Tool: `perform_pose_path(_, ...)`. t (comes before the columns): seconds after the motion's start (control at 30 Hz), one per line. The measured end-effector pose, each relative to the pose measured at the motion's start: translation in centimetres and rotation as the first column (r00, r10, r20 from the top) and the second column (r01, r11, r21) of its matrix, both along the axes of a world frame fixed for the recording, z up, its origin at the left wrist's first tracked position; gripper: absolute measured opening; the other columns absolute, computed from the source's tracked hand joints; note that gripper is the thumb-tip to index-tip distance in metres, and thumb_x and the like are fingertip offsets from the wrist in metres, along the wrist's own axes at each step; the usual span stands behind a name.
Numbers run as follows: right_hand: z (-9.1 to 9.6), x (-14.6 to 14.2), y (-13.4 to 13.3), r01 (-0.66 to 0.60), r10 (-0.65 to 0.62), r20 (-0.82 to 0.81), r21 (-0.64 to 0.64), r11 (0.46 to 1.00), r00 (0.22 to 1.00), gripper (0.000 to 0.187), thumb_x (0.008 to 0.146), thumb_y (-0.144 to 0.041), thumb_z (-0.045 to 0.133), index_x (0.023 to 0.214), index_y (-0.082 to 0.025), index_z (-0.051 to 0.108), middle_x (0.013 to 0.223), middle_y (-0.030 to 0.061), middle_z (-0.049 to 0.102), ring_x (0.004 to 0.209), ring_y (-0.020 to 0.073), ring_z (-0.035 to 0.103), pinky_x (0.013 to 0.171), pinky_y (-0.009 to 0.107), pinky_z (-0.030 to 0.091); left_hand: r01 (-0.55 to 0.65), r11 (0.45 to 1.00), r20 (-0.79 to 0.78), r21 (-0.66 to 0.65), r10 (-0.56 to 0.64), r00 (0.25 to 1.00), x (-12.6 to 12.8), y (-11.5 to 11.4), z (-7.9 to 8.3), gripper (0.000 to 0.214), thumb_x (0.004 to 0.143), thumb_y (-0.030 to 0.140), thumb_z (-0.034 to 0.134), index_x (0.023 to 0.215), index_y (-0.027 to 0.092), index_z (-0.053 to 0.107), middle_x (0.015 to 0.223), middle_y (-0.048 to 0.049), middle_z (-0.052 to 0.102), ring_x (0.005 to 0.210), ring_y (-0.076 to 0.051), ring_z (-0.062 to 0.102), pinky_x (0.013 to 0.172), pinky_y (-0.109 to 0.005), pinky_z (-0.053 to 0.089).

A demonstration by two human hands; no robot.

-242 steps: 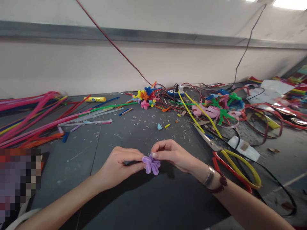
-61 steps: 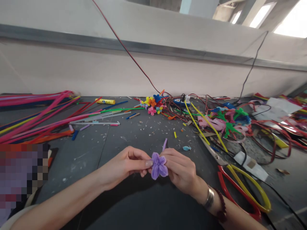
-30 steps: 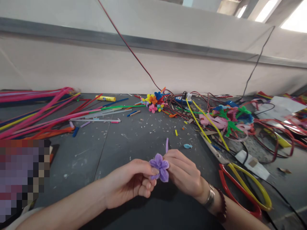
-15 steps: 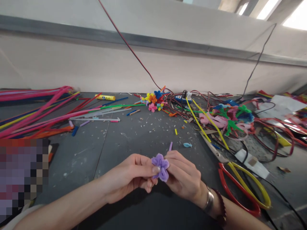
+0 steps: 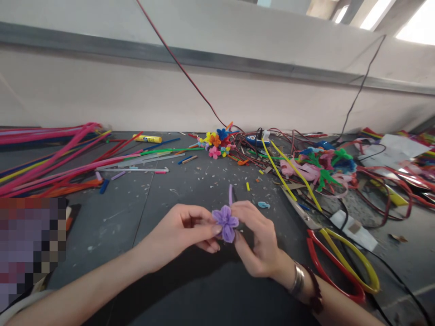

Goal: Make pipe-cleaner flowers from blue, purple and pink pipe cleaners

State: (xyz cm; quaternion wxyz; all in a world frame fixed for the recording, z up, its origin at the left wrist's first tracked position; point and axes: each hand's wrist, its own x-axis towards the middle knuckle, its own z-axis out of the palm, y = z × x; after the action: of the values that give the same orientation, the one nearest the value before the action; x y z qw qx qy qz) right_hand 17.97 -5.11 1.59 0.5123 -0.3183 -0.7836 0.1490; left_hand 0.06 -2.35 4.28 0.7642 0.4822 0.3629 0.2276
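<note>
One purple pipe-cleaner flower (image 5: 225, 222) is held between the two hands, above the near part of the surface (image 5: 112, 217). Its rounded petals face up, and a thin lilac stem (image 5: 230, 194) rises behind them toward the far side. The left hand (image 5: 180, 231) reaches in from the left, its fingers (image 5: 199, 218) closed and pinching the flower's left edge. The right hand (image 5: 258, 244) comes from the right, its fingers (image 5: 246, 213) also closed and gripping the flower's right side, just beside the stem. A silver bangle (image 5: 297, 284) and a dark red beaded bracelet (image 5: 316, 295) circle the right wrist.

Near the right hand, scissors with red and yellow loop handles (image 5: 326, 271) lie on the surface, their metal blade (image 5: 299, 213) pointing far and left. A small blue scrap (image 5: 263, 204) and a short yellow piece (image 5: 248, 186) lie just beyond the hands among pale shavings. Farther off, a small bunch of multicoloured pipe-cleaner flowers (image 5: 215, 140) sits at the edge of a tangle of red and black wires (image 5: 384, 181), next to a blue power strip (image 5: 256, 140). Green and pink pipe-cleaner pieces (image 5: 322, 165) are heaped to the far right. Long pink pipe cleaners (image 5: 50, 163) spread across the left, and a yellow glue stick (image 5: 147, 138) lies far left of centre.
</note>
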Motion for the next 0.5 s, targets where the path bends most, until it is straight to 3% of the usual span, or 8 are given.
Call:
perform_pose_path(0.1, 0.9, 0.3, 0.1, -0.072, 0.065, -0.045, -0.172, 0.982, 0.997, 0.025, 0.073, -0.011, 0.048, 0.097, -0.016, 0.056, 0.089, 0.0080, 0.060, 0.087, 0.0199, 0.052, 0.078, 0.038, 0.046, -0.023, 0.976, -0.119, 0.219, 0.050, 0.992, -0.2, 0.0, 1.0, 0.013, 0.073, 0.026, 0.065, 0.075, 0.013, 0.065, 0.064, -0.0005, 0.065, 0.059, -0.011, 0.060, 0.061, -0.021, 0.050)
perform_pose_path(0.27, 1.4, 0.2, 0.4, -0.094, 0.085, -0.039, -0.397, 0.913, 0.996, 0.007, 0.079, -0.021, 0.056, 0.084, -0.018, 0.059, 0.082, 0.0041, 0.060, 0.083, 0.0171, 0.050, 0.079, 0.034, 0.042, 0.045, 0.886, -0.314, 0.462, 0.116, 0.942, 0.0, -0.7, 2.3, 0.010, 0.076, 0.025, 0.059, 0.075, 0.015, 0.064, 0.066, 0.0011, 0.063, 0.060, -0.010, 0.056, 0.058, -0.018, 0.046)
perform_pose_path(0.33, 1.4, 0.0, 0.4, -0.112, 0.095, -0.060, -0.438, 0.892, 0.994, 0.006, 0.081, -0.022, 0.054, 0.081, -0.018, 0.059, 0.079, 0.0035, 0.059, 0.080, 0.0158, 0.051, 0.076, 0.032, 0.042, 0.066, 0.873, -0.340, 0.483, 0.118, 0.933, 0.0, -0.8, 2.4, 0.010, 0.076, 0.025, 0.059, 0.073, 0.016, 0.063, 0.066, 0.0016, 0.063, 0.060, -0.010, 0.055, 0.057, -0.017, 0.045)
perform_pose_path(0.5, 1.1, -0.1, 0.3, -0.144, 0.077, -0.152, -0.506, 0.850, 0.985, 0.005, 0.083, -0.021, 0.051, 0.082, -0.018, 0.054, 0.081, 0.0034, 0.054, 0.078, 0.0140, 0.051, 0.071, 0.028, 0.043, 0.101, 0.915, -0.357, 0.390, 0.050, 0.933, -0.2, -0.5, 2.4, 0.015, 0.076, 0.029, 0.059, 0.078, 0.015, 0.064, 0.066, 0.0007, 0.065, 0.063, -0.011, 0.059, 0.061, -0.018, 0.047)
